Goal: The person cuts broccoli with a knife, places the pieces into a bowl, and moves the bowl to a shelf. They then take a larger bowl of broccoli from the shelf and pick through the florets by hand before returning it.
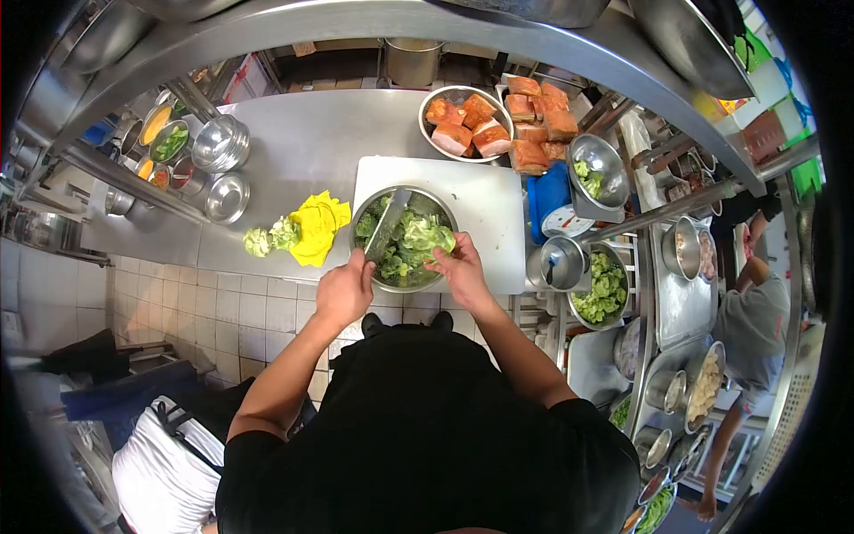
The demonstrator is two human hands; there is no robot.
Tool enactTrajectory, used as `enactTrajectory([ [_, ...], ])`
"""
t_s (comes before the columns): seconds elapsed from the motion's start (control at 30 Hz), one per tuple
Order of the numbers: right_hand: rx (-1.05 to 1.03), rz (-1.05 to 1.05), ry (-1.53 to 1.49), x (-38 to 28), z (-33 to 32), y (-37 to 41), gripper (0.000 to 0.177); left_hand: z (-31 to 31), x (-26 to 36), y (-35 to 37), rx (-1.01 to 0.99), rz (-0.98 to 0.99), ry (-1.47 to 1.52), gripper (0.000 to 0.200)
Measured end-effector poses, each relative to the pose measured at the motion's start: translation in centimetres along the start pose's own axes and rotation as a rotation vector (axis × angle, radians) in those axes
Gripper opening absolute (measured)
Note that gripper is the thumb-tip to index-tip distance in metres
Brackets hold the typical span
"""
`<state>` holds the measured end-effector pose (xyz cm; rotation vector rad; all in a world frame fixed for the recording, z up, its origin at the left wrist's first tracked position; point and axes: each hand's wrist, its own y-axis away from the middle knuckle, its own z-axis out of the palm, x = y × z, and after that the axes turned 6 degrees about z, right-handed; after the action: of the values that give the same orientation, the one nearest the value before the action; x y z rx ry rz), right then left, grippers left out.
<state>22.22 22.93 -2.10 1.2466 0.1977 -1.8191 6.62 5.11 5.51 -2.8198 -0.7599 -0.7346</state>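
My left hand is closed on the handle of a broad-bladed knife. The blade points away from me over a metal bowl. In my right hand is a pale green head of broccoli, held against the blade's right side above the bowl. Dark green florets lie inside the bowl. The bowl rests on the near left part of a white cutting board. To the left, a light green broccoli stem piece lies beside a crumpled yellow cloth.
Behind the board stand a bowl of meat chunks and more stacked meat. A scale and bowls of greens are on the right. Stacked metal bowls sit left. A shelf spans overhead. Another person works at far right.
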Motion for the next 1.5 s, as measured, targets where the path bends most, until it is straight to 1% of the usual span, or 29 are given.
enactTrajectory([
  [0.13, -0.108, 0.066, -0.114, -1.4, -1.1, 0.2, 0.025, -2.9, 1.2, -0.1, 0.147, 0.083, 0.094, 0.018],
  [0.23, -0.158, 0.105, -0.203, -3.0, -1.1, 0.9, 0.031, -4.1, 1.9, 0.3, 0.238, 0.093, 0.201, 0.018],
  [0.27, -0.169, 0.118, -0.233, -3.6, -1.0, 1.0, 0.033, -3.8, 1.5, 0.2, 0.313, 0.126, 0.229, 0.019],
  [0.37, -0.159, 0.167, -0.268, -3.8, -1.5, 0.3, 0.030, -3.7, -0.6, -0.4, 0.268, -0.068, 0.586, 0.022],
  [0.4, -0.077, 0.156, -0.130, -3.7, -1.4, 0.1, 0.030, -2.8, -2.5, -0.6, 0.260, -0.121, 0.763, 0.022],
  [0.47, 0.080, 0.127, 0.146, -3.1, -0.8, -0.5, 0.030, -3.6, -4.2, 0.1, 0.329, -0.183, 0.935, 0.020],
  [0.5, 0.057, 0.083, 0.249, -3.0, 0.0, -0.9, 0.030, -4.1, -5.0, 0.5, 0.363, -0.212, 1.022, 0.020],
  [0.57, 0.012, -0.009, 0.456, -2.3, 1.9, -1.6, 0.031, -5.2, -7.3, 1.6, 0.454, -0.237, 0.991, 0.018],
  [0.7, -0.084, -0.238, 0.941, -1.0, 8.1, -5.3, 0.043, -6.6, -11.4, 4.4, 0.533, -0.317, 0.953, 0.018],
  [0.77, -0.156, -0.173, 0.924, 0.8, 11.8, -8.2, 0.049, -6.9, -12.5, 5.6, 0.572, -0.338, 0.939, 0.018],
  [0.8, -0.152, -0.236, 0.982, 1.9, 13.5, -9.6, 0.052, -6.8, -12.8, 6.2, 0.590, -0.346, 0.938, 0.018],
  [0.83, -0.147, -0.116, 0.950, 3.5, 15.1, -11.2, 0.054, -6.7, -13.0, 6.8, 0.606, -0.356, 0.938, 0.018],
  [0.9, -0.014, -0.081, 1.003, 5.6, 18.5, -12.6, 0.055, -6.2, -13.6, 8.0, 0.601, -0.401, 0.941, 0.018],
  [0.97, 0.115, -0.055, 1.017, 9.5, 20.4, -14.4, 0.055, -5.7, -13.9, 9.4, 0.567, -0.435, 0.950, 0.019],
  [1.0, 0.150, -0.051, 1.054, 11.1, 20.6, -15.2, 0.055, -5.2, -14.0, 9.9, 0.598, -0.453, 0.952, 0.020],
  [1.03, 0.185, -0.046, 1.090, 12.7, 20.8, -16.0, 0.055, -5.0, -14.3, 10.7, 0.553, -0.437, 0.956, 0.021],
  [1.1, 0.155, -0.043, 1.232, 15.2, 20.3, -16.5, 0.057, -4.5, -14.9, 11.6, 0.501, -0.454, 0.960, 0.022],
  [1.2, 0.148, 0.074, 1.391, 13.0, 21.1, -14.1, 0.058, -3.2, -16.4, 12.3, 0.474, -0.429, 1.013, 0.021],
  [1.3, 0.009, -0.226, 1.314, 9.1, 19.6, -10.1, 0.056, -3.1, -16.8, 11.8, 0.423, -0.414, 1.038, 0.020],
  [1.37, 0.036, -0.299, 1.288, 5.7, 16.8, -7.1, 0.051, -3.1, -17.1, 11.0, 0.348, -0.389, 1.070, 0.020],
  [1.43, 0.186, -0.201, 1.235, 1.7, 13.6, -4.3, 0.050, -2.9, -17.2, 10.1, 0.270, -0.362, 1.091, 0.020],
  [1.5, 0.328, -0.281, 1.629, 0.9, 8.4, -3.5, 0.046, -2.5, -17.0, 8.8, 0.205, -0.325, 1.103, 0.021],
])
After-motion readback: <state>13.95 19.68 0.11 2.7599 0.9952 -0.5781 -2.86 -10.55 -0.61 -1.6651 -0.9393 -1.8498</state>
